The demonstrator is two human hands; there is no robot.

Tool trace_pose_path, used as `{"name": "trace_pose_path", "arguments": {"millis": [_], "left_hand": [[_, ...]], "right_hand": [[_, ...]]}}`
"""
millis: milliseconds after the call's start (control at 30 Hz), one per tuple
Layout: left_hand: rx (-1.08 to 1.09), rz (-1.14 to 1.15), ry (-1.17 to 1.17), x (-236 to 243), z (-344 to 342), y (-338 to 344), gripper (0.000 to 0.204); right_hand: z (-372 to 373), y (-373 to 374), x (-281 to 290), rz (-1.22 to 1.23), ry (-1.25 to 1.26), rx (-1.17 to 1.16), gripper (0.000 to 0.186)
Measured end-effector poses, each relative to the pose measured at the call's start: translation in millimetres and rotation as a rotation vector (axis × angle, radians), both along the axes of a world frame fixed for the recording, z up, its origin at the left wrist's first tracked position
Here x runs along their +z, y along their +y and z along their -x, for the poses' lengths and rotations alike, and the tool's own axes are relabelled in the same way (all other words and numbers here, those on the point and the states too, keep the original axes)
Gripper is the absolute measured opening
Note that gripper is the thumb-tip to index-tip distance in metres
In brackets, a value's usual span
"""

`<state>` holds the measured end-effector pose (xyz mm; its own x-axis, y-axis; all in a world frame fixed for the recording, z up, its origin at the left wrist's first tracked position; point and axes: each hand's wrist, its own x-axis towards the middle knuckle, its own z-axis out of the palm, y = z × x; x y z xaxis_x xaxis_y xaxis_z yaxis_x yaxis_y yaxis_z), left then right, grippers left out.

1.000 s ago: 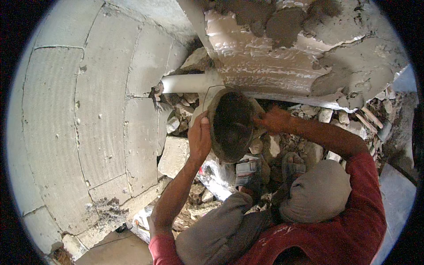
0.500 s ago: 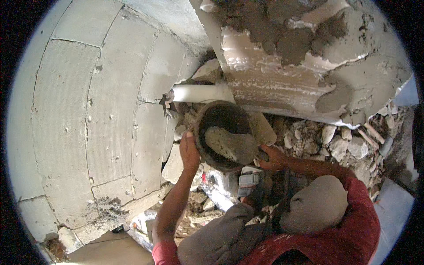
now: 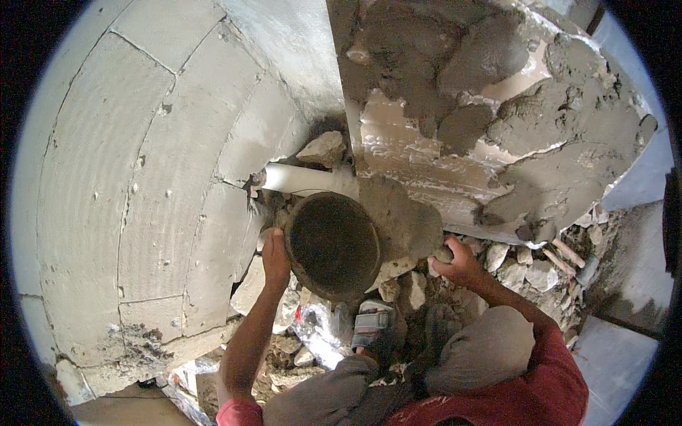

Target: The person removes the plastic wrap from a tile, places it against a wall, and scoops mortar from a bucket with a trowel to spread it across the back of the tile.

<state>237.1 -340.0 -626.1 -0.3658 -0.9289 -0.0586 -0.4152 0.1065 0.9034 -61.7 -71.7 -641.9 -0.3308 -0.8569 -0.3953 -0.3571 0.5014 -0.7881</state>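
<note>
My left hand [image 3: 275,254] is closed on the left rim of a round dark bucket [image 3: 376,266], which I hold tilted so its mouth faces up toward me. The inside is too dark to show what lies in it. Just right of the bucket is a trowel [image 3: 412,216], its broad blade coated in grey mortar. My right hand [image 3: 460,263] grips the trowel's handle. The blade is in front of the lower edge of a brown wall surface [image 3: 398,138] partly covered with wet grey mortar [image 3: 561,121]; whether it touches that surface I cannot tell.
A pale block wall [image 3: 163,199] rises on the left. A white pipe [image 3: 309,180] crosses behind the bucket. Broken stones [image 3: 536,273] and rubble lie along the wall's foot. Clear plastic [image 3: 323,330] and my shoe [image 3: 373,323] are below the bucket.
The trowel has come out of the bucket with its mortar and moved right, toward the brown surface. The bucket has shifted slightly down and left in view, still in my left hand.
</note>
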Motion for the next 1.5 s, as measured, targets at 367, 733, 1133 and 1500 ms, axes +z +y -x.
{"name": "trace_pose_path", "arguments": {"millis": [367,733,1133,1500], "left_hand": [[0.062,0.086,-0.073,-9,-6,0,0.041],[0.100,0.145,-0.107,10,10,2,0.043],[0.017,0.009,-0.105,-20,4,-15,0.043],[0.009,0.218,-0.006,-17,0,-10,0.042]], "right_hand": [[66,-47,99,0.152,0.302,0.089,0.051],[65,-76,196,-0.007,0.026,-0.167,0.042],[90,7,121,-0.044,0.864,0.064,0.042],[90,68,199,-0.423,0.923,-0.071,0.034]]}}
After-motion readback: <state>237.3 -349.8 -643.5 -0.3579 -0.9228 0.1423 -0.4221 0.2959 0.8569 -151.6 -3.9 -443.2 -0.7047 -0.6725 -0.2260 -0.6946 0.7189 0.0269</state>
